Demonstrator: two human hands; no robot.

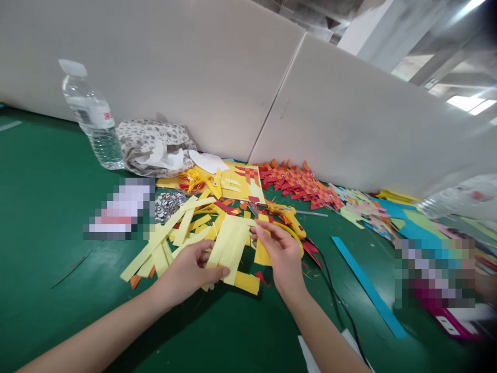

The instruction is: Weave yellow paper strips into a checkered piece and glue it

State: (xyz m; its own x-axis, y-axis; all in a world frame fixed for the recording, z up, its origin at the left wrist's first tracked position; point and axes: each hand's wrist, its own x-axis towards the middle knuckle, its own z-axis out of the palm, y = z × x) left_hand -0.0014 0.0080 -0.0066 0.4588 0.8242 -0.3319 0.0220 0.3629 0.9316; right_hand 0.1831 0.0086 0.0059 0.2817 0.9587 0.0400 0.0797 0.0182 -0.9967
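Above the middle, we see a smooth, pale panel standing behind the glossy green table. At upper left, a ribbed clear plastic bottle bears a label with red print too blurred for us to read. Flat yellow paper strips heap in the centre, and red-and-orange checkered pieces pile right of them. Left of centre sits a crumpled, dark-spotted fabric pouch. At centre, our left hand pinches a pale yellow, rectangular paper piece, thumb on top, fingers behind. Our right hand has its fingertips nearly together at that piece's upper right; we cannot tell whether they grip it. Just beyond lies a yellow glue gun, and, left of centre, tiny shiny round pieces.
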